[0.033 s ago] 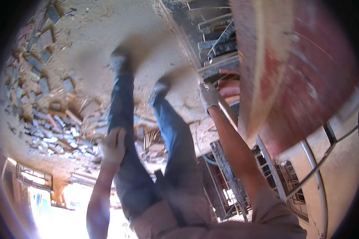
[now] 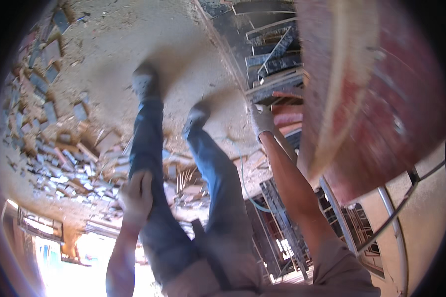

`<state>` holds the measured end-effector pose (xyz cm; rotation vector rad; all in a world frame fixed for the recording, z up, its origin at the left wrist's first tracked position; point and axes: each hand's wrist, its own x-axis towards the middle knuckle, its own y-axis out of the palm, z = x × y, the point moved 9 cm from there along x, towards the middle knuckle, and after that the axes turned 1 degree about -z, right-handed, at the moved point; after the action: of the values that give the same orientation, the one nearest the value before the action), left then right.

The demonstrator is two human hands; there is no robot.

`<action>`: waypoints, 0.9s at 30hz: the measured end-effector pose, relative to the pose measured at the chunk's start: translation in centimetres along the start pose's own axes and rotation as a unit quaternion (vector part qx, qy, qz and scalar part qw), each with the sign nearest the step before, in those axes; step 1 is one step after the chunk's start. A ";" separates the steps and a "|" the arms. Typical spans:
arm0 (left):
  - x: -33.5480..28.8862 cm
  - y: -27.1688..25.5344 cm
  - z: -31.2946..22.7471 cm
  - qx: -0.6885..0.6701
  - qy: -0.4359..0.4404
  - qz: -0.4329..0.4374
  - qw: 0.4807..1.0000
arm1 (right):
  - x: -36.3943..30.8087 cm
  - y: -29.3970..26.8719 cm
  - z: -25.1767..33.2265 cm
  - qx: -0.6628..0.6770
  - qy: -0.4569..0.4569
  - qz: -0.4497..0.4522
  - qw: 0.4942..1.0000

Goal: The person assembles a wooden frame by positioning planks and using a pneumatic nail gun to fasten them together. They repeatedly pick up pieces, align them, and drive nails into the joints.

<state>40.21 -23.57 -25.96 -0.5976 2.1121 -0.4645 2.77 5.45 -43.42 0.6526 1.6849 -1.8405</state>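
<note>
The gloved left hand (image 2: 138, 195) overlaps the blue trouser leg (image 2: 147, 138); contact and finger spread cannot be determined. The gloved right hand (image 2: 261, 120) has its fingers bent; whether they pinch anything cannot be determined. Red planks (image 2: 288, 119) lie just right of these fingers, dark planks (image 2: 281, 63) beyond them, a large reddish panel (image 2: 406, 99) farther right.

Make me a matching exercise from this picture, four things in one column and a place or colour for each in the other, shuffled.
1. Left hand
2. Trousers
3. Right hand
4. Large board

A. Just left of the large board
B. Mostly reddish
C. Overlapping a trouser leg in view
D. Blue

Pairs: 1-C; 2-D; 3-A; 4-B
</note>
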 end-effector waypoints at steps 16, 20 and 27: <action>-3.2 -0.2 2.8 0.093 0.083 -0.019 0.992 | 24.9 -1.8 2.3 -0.131 0.102 -0.223 0.961; -2.8 0.3 1.9 0.106 0.086 -0.038 0.990 | 19.6 -3.0 0.6 0.306 0.076 -0.235 0.919; -1.7 1.5 0.6 -0.021 0.002 -0.046 0.999 | 5.5 -6.6 1.9 0.513 0.046 -0.184 0.837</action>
<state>41.15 -21.46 -26.00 -0.7199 2.1092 -0.4735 -5.71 3.57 -42.20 0.8485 0.7474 -3.0327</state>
